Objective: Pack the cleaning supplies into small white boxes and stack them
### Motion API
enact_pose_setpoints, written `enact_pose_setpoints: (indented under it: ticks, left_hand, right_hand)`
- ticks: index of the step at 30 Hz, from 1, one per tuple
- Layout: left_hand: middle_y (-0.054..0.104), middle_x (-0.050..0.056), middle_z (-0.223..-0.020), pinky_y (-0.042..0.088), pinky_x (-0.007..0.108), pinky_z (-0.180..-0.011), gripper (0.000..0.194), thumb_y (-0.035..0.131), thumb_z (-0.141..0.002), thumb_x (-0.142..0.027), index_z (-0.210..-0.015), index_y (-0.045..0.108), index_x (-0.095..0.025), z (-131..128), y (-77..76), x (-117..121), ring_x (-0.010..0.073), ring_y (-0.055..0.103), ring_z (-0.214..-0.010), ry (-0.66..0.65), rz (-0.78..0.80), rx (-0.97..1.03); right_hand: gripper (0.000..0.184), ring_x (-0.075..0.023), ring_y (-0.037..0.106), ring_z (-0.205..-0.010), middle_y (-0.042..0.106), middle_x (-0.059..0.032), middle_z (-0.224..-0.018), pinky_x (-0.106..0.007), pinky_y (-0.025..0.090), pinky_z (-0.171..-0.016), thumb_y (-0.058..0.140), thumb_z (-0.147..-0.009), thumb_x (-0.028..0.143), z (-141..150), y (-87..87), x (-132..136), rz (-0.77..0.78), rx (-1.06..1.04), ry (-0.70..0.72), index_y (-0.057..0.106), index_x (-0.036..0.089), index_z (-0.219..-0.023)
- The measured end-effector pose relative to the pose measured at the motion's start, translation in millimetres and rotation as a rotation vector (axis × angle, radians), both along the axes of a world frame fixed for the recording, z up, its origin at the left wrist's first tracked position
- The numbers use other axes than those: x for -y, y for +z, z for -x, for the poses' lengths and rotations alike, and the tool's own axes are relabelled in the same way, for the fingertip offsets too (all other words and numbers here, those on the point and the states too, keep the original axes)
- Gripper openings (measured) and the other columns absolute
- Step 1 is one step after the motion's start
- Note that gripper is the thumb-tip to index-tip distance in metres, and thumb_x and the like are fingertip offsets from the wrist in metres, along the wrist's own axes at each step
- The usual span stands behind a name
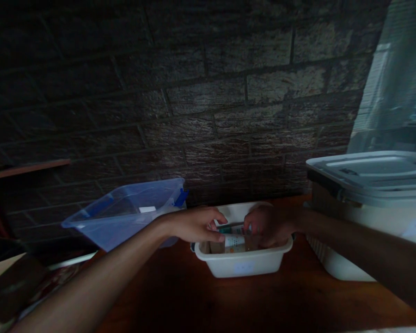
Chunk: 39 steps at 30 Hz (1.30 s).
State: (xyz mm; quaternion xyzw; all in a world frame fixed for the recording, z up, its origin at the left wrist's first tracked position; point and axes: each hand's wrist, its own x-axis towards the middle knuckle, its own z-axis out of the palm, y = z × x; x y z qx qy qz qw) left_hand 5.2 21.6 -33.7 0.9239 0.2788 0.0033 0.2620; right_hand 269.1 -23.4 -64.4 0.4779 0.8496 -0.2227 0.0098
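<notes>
Both of my hands reach into a small white tub (243,264) standing on a reddish-brown wooden table (229,300). My left hand (198,225) is curled over the tub's left side, fingers pinched around small packets or boxes (233,240) inside. My right hand (267,224) is closed over the same pile from the right. The light is dim, so I cannot make out what each item is.
A clear blue plastic bin (125,212) lies tilted to the left of the tub. A large white container with a grey lid (370,173) stands at the right. A dark brick wall (208,92) rises right behind the table.
</notes>
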Motion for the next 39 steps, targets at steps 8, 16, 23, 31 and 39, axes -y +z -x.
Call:
enact_pose_setpoints:
  ticks: [8, 16, 23, 31, 39]
  left_hand:
    - [0.064, 0.01, -0.127, 0.051, 0.034, -0.096, 0.038, 0.056, -0.097, -0.037, -0.131, 0.065, -0.022, 13.5, -4.8, 8.0, 0.0234, 0.063, -0.112, 0.184, -0.295, 0.249]
    - [0.047, 0.013, -0.155, 0.027, 0.047, -0.124, 0.058, 0.049, -0.1, -0.048, -0.151, 0.044, -0.02, 29.3, -88.3, 23.8, 0.0279, 0.04, -0.147, 0.615, -0.227, 0.547]
    - [0.044, 0.007, -0.161, 0.027, 0.045, -0.125, 0.062, 0.048, -0.094, -0.036, -0.154, 0.043, -0.021, 26.9, -116.5, 21.8, 0.0283, 0.035, -0.151, 0.679, -0.021, 0.692]
    - [0.052, 0.003, -0.155, 0.023, 0.051, -0.126, 0.068, 0.047, -0.088, -0.03, -0.156, 0.043, -0.026, 29.6, -130.0, 25.9, 0.0334, 0.031, -0.152, 0.718, 0.028, 0.772]
    - [0.037, -0.004, -0.165, 0.023, 0.052, -0.127, 0.067, 0.051, -0.089, -0.03, -0.156, 0.043, -0.032, 33.1, -131.7, 31.6, 0.0339, 0.028, -0.154, 0.738, 0.108, 0.802]
  right_hand:
    - [0.036, -0.0267, 0.068, -0.108, 0.073, -0.0106, -0.119, -0.037, 0.049, -0.099, 0.06, -0.088, 0.024, -1.8, 12.6, 25.3, -0.567, -0.253, -0.249, 0.067, 0.017, -0.124]
    - [0.064, -0.0339, 0.053, -0.136, 0.057, -0.0214, -0.146, -0.05, 0.04, -0.116, 0.051, -0.098, 0.052, -20.3, -53.4, 42.2, -0.632, -0.563, -0.643, 0.048, 0.01, -0.147]
    - [0.052, -0.0321, 0.054, -0.138, 0.067, -0.0111, -0.139, -0.049, 0.043, -0.115, 0.048, -0.098, 0.048, -14.3, -62.8, 48.8, -0.374, -0.865, -0.832, 0.062, 0.022, -0.14]
    - [0.055, -0.034, 0.054, -0.138, 0.071, -0.0071, -0.134, -0.051, 0.038, -0.119, 0.055, -0.092, 0.039, -22.6, -76.4, 53.9, -0.38, -0.858, -0.847, 0.061, 0.025, -0.144]
    - [0.056, -0.0373, 0.042, -0.146, 0.061, -0.0006, -0.147, -0.056, 0.033, -0.122, 0.061, -0.089, 0.048, -23.7, -84.6, 60.3, -0.35, -0.86, -1.016, 0.06, 0.036, -0.144]
